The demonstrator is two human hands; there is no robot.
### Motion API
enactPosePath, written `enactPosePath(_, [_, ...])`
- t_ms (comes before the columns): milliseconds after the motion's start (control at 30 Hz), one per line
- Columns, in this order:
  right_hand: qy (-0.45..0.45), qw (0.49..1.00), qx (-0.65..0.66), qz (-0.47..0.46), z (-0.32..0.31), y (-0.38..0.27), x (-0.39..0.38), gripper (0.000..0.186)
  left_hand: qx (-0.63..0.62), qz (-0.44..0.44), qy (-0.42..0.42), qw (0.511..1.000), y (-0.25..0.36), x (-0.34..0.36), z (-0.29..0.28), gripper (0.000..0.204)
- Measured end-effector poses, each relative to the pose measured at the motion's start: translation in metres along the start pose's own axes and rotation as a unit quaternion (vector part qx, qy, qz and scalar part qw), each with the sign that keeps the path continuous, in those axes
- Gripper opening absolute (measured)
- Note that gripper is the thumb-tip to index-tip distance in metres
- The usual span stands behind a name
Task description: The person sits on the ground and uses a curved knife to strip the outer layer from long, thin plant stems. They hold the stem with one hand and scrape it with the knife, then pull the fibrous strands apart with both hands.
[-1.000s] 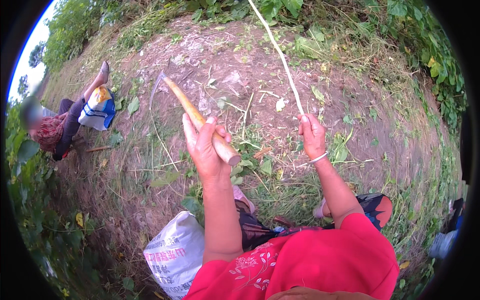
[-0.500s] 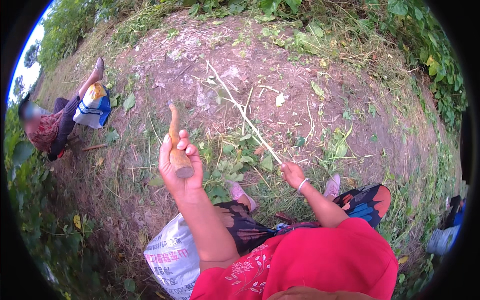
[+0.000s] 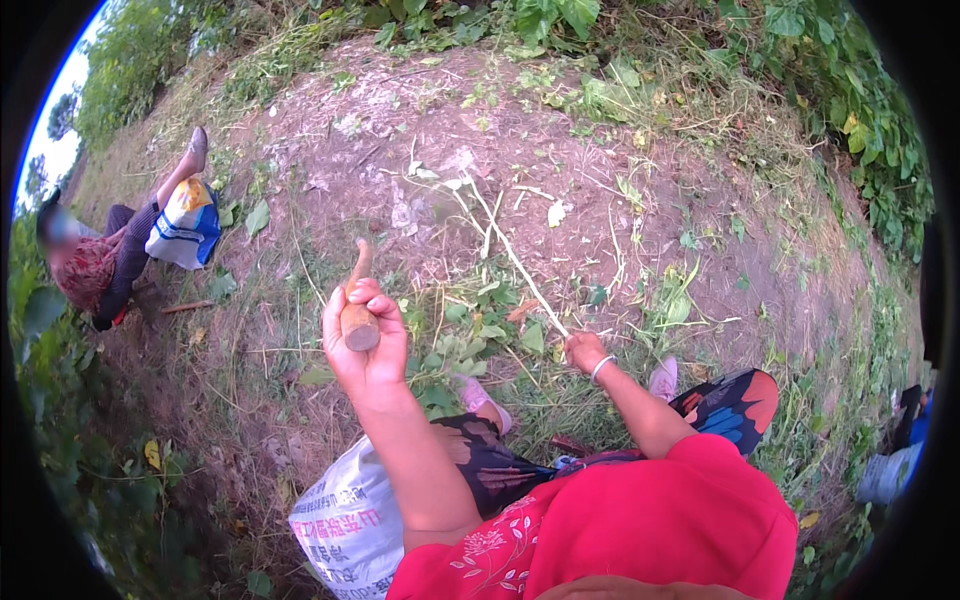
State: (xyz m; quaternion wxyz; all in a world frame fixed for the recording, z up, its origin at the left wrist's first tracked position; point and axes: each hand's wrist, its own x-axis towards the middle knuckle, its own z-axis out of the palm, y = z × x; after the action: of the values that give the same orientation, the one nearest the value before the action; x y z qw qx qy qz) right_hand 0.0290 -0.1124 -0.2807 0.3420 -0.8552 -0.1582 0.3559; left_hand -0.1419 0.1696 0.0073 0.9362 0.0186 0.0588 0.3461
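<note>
My left hand [image 3: 376,365] is raised and closed round a curved brown wooden handle [image 3: 359,327], whose flat round butt faces me. Its narrow end points away over the ground; whether a blade is attached there, I cannot tell. Further right and lower, my right hand [image 3: 586,352], with a white bangle at the wrist, grips the near end of a long pale plant stalk [image 3: 524,270]. The stalk slants away to the far left, with thin side shoots near its far end. Cut leaves [image 3: 462,342] lie on the ground between my hands.
A white printed sack [image 3: 345,505] stands beside my left arm. At the far left a person [image 3: 100,262] sits by a blue and white bag [image 3: 186,228]. A short stick [image 3: 187,306] lies near them. Green bushes [image 3: 560,15] border the bare soil at the back.
The stalk's far end has swung right and nearer to me. The handle has tipped, so its narrow end now leans right and sits lower. Both hands keep their hold.
</note>
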Motion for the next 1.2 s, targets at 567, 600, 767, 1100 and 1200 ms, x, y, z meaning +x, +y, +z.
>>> enactPosePath(567, [0.131, 0.986, -0.102, -0.032, -0.025, 0.061, -0.002, 0.031, -0.047, 0.048, -0.012, 0.998, -0.015, -0.003, 0.013, 0.029])
enactPosePath(600, [0.150, 0.988, -0.042, -0.011, -0.030, 0.059, -0.003, 0.030, -0.054, 0.044, 0.011, 0.998, -0.013, -0.006, 0.010, 0.031])
enactPosePath(767, [0.222, 0.913, 0.300, -0.164, -0.098, -0.129, -0.048, 0.022, -0.081, 0.038, 0.030, 0.996, -0.004, -0.001, 0.004, 0.042])
enactPosePath(1100, [-0.055, 0.995, -0.078, -0.012, -0.012, 0.013, -0.048, 0.026, -0.092, -0.018, 0.011, 0.996, -0.013, 0.004, 0.012, 0.025])
enactPosePath(1200, [0.037, 0.986, 0.150, -0.065, -0.033, -0.054, -0.069, 0.024, -0.093, -0.007, 0.023, 0.995, -0.012, -0.006, 0.006, 0.025])
